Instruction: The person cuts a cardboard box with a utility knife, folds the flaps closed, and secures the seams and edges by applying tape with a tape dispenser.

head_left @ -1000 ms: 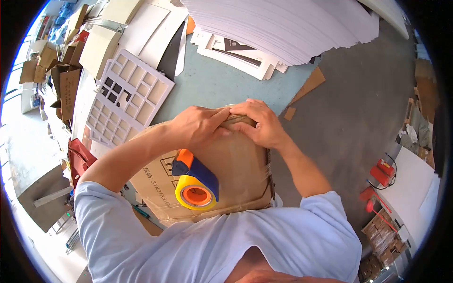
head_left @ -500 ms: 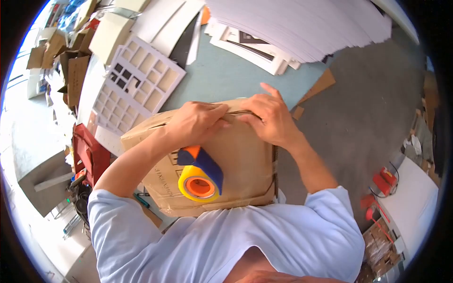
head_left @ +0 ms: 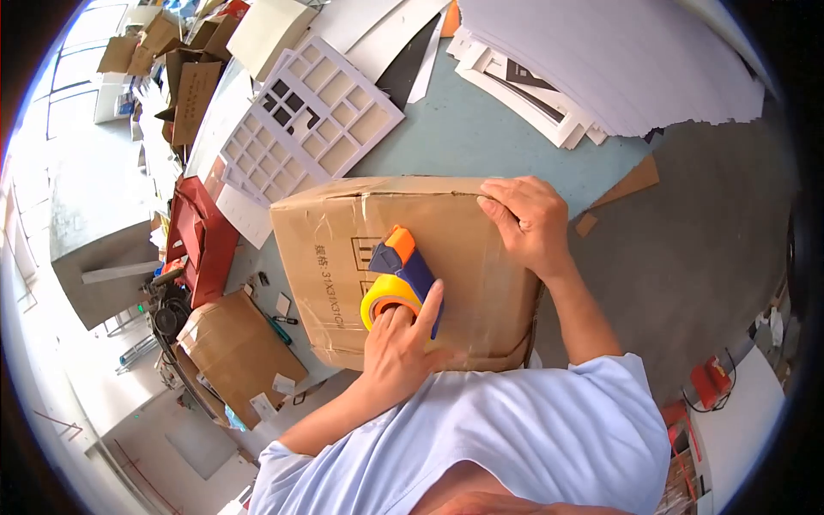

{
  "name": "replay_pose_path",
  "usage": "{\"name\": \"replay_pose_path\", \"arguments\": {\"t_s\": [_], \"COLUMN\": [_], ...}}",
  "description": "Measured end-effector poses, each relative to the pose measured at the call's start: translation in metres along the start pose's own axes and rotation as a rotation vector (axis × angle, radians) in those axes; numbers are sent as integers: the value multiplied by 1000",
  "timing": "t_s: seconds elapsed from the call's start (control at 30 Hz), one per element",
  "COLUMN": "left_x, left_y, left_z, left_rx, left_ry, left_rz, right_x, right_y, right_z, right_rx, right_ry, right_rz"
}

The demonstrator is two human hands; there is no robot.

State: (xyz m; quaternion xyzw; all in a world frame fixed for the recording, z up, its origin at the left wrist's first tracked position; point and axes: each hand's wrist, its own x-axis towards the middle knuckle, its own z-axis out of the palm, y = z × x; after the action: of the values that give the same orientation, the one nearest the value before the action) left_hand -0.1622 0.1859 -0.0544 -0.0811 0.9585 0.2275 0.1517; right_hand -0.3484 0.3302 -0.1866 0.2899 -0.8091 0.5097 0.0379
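A closed cardboard box (head_left: 463, 257) with printed marks fills the middle of the head view, close against my body. On its face lies a tape dispenser (head_left: 417, 275), blue and orange, loaded with a yellow-rimmed roll. My left hand (head_left: 399, 348) is at the dispenser, some fingers curled into the roll's core and the index finger lying along the blue body. The left thumb is blurred. My right hand (head_left: 534, 221) grips the box's far right corner, fingers bent over the edge where the flaps meet.
Beyond the box, a white grid panel (head_left: 343, 103) lies on the blue-green table (head_left: 429, 142). A stack of white sheets (head_left: 618, 60) covers the far right. To the left stand a red container (head_left: 199, 240) and another cardboard box (head_left: 240, 352). Grey floor (head_left: 687, 232) shows at right.
My left hand has left the box's far edge and come back to the tape dispenser. My right hand stays at that edge, its fingers now closed on the corner. The view has shifted.
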Motion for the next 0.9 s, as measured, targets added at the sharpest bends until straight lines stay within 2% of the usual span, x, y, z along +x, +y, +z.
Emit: {"name": "replay_pose_path", "arguments": {"t_s": [0.07, 0.13, 0.17, 0.2, 0.23, 0.27, 0.3, 0.37, 0.43, 0.5, 0.57, 0.6, 0.67, 0.77, 0.9], "left_x": [-10, -22, -29, -30, -31, -27, -21, -5, 2, 3, 7, 9, 9, -2, -25], "left_y": [-6, -16, -14, -8, -12, -17, -17, -11, -14, -15, -14, -12, -7, -3, -8], "left_z": [12, 10, -6, -35, -59, -79, -93, -112, -121, -126, -130, -131, -137, -144, -128], "left_rx": [96, -234, -486, -597, -690, -723, -833, -1056, -1114, -1057, -1070, -1083, -1085, -1100, -1017], "left_ry": [-33, 135, 177, 254, 322, 409, 497, 469, 423, 348, 339, 341, 359, 385, 363], "left_rz": [-61, -105, -254, -336, -363, -303, -347, -371, -365, -368, -361, -352, -359, -434, -446], "right_x": [-3, -4, -3, -4, -4, -3, 0, 10, 30, 37, 32, 36, 46, 45, 45], "right_y": [-1, 0, 1, 0, 0, 0, 1, -6, -25, -36, -35, -44, -62, -71, -70], "right_z": [0, 1, 0, 0, -1, -3, -6, -12, -20, 13, 79, 83, 79, 80, 85], "right_rx": [2, 15, 16, 14, 13, 14, -3, -20, -409, -365, -325, -331, -124, -192, -189], "right_ry": [10, 20, 25, 11, -4, -2, -59, -113, -565, -567, -76, -81, -562, -538, -492], "right_rz": [-12, 8, 2, 11, 19, 15, 7, -4, 33, -168, -427, -422, 57, 143, 139]}}
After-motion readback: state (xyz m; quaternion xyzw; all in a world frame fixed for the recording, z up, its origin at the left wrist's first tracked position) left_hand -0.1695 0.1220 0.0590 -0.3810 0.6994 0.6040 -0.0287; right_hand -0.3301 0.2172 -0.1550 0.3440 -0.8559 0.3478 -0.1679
